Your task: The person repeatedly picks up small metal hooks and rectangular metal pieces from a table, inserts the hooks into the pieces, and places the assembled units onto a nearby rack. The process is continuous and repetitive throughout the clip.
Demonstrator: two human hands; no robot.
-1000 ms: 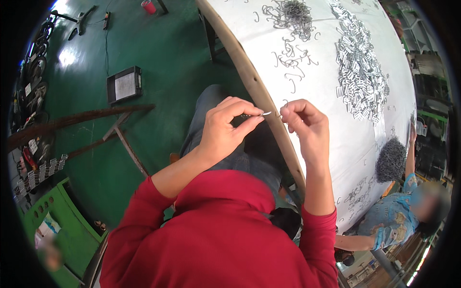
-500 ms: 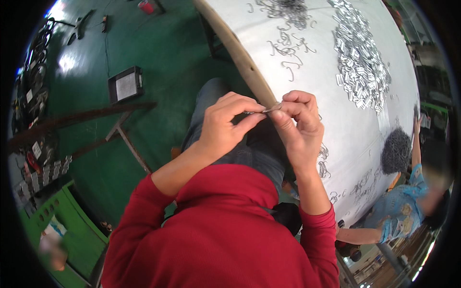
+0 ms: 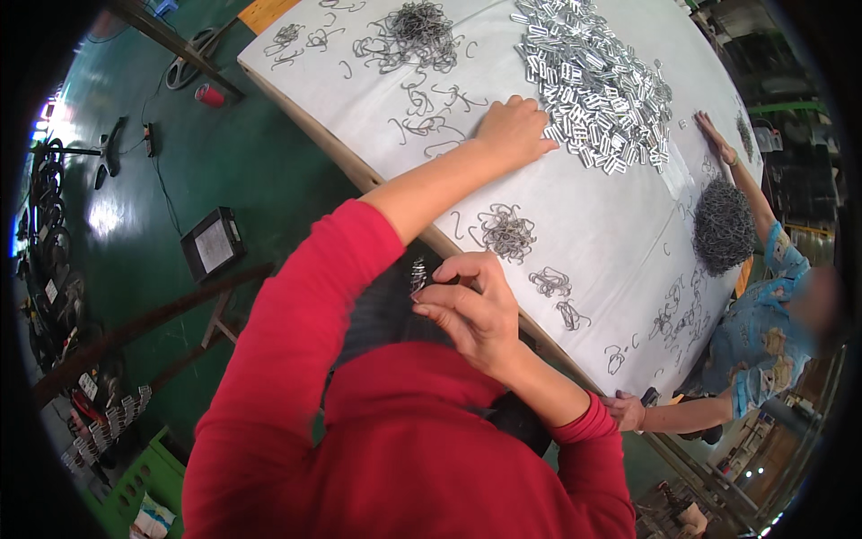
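Note:
My left hand (image 3: 514, 135) is stretched over the white-covered table, at the near left edge of a pile of small flat silver metal buckles (image 3: 588, 99). Its fingers curl downward, and what they hold, if anything, is hidden under them. Nearer to me, off the table's edge, my right hand (image 3: 473, 305) is closed in a pinch. A small shiny ridged metal piece (image 3: 418, 274) shows at its fingertips, too small to name surely. Loose bent wire hooks (image 3: 422, 121) lie left of my left hand, and a small heap of hooks (image 3: 506, 234) lies between my hands.
A dense hook pile (image 3: 417, 36) lies at the far left of the table (image 3: 611, 242). Another dark heap (image 3: 724, 226) sits at right, beside a co-worker in a blue patterned shirt (image 3: 754, 346), whose hands rest on the table. A black tray (image 3: 213, 242) stands on the green floor.
My hands have parted from a shared hold on a small metal piece. The left has reached out to the buckle pile; the right has come lower and left. The view has swung rightward.

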